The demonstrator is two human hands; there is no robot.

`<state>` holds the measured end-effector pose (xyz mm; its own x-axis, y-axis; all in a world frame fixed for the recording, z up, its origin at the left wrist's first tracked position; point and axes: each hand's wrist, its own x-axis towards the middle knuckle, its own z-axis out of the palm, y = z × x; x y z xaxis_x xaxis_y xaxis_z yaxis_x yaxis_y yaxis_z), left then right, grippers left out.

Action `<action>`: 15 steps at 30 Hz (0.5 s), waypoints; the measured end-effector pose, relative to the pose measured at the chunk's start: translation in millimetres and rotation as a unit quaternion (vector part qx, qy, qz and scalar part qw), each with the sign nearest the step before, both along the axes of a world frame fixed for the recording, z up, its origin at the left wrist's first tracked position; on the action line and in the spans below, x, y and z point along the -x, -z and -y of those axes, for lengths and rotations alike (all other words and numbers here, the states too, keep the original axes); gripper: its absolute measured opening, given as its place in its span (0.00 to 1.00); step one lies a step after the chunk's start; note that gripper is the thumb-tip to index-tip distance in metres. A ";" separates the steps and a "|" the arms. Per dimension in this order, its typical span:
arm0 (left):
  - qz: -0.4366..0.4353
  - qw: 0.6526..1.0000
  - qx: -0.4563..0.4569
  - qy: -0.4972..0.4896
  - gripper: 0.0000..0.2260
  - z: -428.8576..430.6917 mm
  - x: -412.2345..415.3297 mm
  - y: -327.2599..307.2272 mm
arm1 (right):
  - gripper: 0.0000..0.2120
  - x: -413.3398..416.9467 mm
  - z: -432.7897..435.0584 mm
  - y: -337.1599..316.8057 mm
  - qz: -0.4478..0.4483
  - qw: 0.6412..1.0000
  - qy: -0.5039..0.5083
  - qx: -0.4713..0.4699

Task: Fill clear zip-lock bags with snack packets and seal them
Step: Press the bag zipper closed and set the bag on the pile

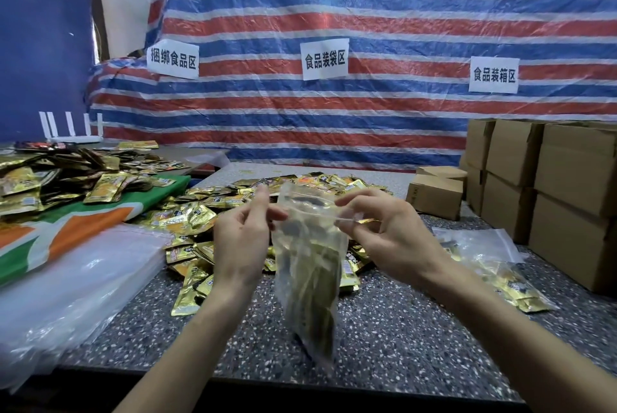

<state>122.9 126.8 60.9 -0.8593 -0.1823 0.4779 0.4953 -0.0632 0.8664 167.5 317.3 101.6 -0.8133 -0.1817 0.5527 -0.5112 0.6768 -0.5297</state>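
I hold the zip-lock bag (307, 232) up in the middle of the frame, clear of the bench (384, 329), with its loaded bottom hanging toward the lower edge. My left grip (243, 239) pinches the bag's top left edge between thumb and fingers. My right grip (384, 229) is clamped on the zip strip at the top right, so the mouth is stretched between the two. The snack packets (314, 282) inside show as a dull gold-green mass through the film.

I judge the bag light but floppy. The thin plastic looks slick and gives no support, and the packets' weight pulls the mouth out of line. The zip strip is the only stiff part, so I should take hold there, at both ends, and then press along it.

Loose packets (197, 215) lie heaped on the bench behind, and a filled bag (500, 272) lies at the right of the frame.
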 end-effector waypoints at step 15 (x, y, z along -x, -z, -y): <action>0.006 0.989 -0.034 0.142 0.08 16.9 27.1 8.2 | 0.05 9.8 -32.9 2.4 0.108 0.962 -0.188 0.168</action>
<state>95.8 109.9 52.7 -0.8856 0.0360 0.4631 0.4398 -0.2559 0.8609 157.7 350.2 99.2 -0.8280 -0.3258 0.4564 -0.5390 0.2376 -0.8081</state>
